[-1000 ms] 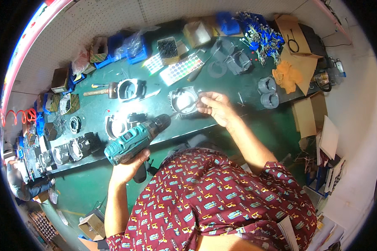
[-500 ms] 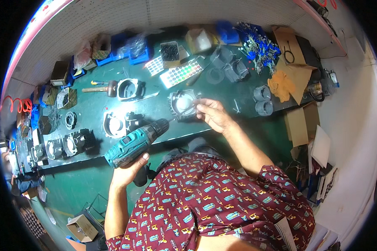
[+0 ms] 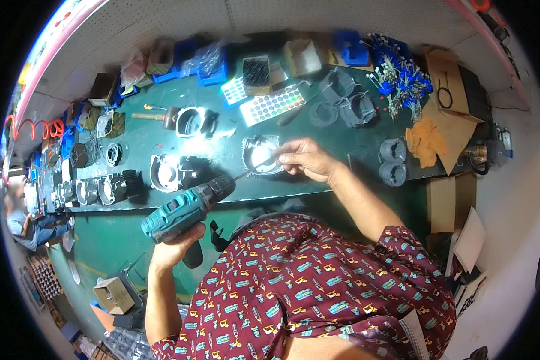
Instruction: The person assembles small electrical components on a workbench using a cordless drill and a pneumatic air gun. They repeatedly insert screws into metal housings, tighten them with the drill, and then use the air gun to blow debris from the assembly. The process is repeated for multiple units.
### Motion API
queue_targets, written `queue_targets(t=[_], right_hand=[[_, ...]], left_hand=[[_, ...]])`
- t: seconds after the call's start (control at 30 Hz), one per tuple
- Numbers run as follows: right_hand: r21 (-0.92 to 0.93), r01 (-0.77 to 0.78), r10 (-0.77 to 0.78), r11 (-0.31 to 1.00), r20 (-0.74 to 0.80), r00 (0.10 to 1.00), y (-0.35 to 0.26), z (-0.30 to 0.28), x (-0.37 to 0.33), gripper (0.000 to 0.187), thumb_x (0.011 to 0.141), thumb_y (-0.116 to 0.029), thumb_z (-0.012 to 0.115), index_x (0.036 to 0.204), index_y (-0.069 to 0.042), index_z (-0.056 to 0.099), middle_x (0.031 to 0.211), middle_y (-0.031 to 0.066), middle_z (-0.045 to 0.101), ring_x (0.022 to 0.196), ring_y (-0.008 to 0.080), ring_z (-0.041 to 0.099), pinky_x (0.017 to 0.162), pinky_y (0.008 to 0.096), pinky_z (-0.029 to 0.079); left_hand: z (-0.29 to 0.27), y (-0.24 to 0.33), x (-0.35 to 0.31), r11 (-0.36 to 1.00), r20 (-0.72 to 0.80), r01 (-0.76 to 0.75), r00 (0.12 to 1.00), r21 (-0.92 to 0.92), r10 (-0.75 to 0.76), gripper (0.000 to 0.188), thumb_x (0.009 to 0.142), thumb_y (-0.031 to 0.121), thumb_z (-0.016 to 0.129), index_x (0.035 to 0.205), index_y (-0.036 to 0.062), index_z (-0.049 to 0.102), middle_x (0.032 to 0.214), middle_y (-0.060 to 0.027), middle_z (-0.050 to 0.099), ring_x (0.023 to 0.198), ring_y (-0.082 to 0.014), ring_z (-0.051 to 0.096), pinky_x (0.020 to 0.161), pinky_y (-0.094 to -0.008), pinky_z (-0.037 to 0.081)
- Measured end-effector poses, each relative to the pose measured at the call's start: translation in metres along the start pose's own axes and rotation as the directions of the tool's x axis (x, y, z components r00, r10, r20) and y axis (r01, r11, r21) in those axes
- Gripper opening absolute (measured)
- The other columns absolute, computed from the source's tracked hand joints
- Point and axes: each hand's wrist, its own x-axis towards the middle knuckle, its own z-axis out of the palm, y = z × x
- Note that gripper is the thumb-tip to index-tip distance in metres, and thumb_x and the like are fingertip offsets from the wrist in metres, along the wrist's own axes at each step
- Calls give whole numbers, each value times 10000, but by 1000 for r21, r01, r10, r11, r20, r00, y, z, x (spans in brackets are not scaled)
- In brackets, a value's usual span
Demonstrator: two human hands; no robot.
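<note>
Fingers of my left hand (image 3: 176, 245) wrap around a teal drill (image 3: 177, 211) pointing to two o'clock; my right hand (image 3: 309, 161) bunches its own at a metal housing's (image 3: 261, 153) three o'clock, any pinched item indiscernible.

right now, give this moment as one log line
left hand: holding drill | bit: toward metal housing | right hand: at housing's right edge | mallet: on bench
</note>
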Motion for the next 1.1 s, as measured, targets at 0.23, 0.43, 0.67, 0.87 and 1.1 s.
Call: queue_targets(t=[0.23, 0.43, 0.67, 0.87, 1.1], right_hand=[[-236, 101, -73, 966, 123, 990, -6, -12, 18, 226, 927, -70, 657, 1124, 18, 727, 894, 46, 698, 709, 75, 594, 641, 210, 511], [-204, 144, -104, 968, 196, 975, -12, -23, 23, 239, 935, -95, 659, 1136, 24, 707, 921, 47, 706, 749, 75, 609, 677, 220, 518], [-242, 103, -128, 965, -90, 988, -3, -22, 40, 348, 914, -262, 739, 1138, 1, 698, 901, 59, 714, 742, 90, 624, 639, 240, 517], [-745, 166, -480, 646, -227, 847, 28, -20, 48, 497, 782, -281, 809, 1152, 27, 687, 971, 180, 730, 819, 235, 701, 756, 332, 555], [-889, 32, -533, 456, -245, 810, 31, -10, 47, 357, 790, -290, 771, 1099, -113, 735, 1008, 155, 661, 938, 355, 659, 816, 448, 536]], left_hand=[[12, 21, -8, 996, -38, 59, 998, 64, -57, 259, 858, 109, 791, 1083, 50, 677, 941, -14, 677, 780, -127, 626, 706, -303, 527], [37, 15, -17, 988, -131, 114, 983, -102, -127, 304, 856, 142, 787, 1099, 18, 653, 936, -52, 673, 756, -160, 644, 699, -321, 527], [29, 20, -17, 979, -176, 79, 983, 190, -45, 277, 872, 82, 756, 1132, 37, 669, 994, -42, 679, 852, -136, 622, 765, -306, 527], [39, 48, 3, 845, -70, 108, 994, 524, -83, 383, 857, 31, 741, 1230, 17, 652, 1088, -66, 699, 961, -141, 619, 857, -317, 520], [40, 59, 33, 831, 101, 1, 993, 557, -68, 412, 854, 49, 759, 1254, 46, 658, 1047, -49, 715, 907, -120, 624, 826, -307, 536]])
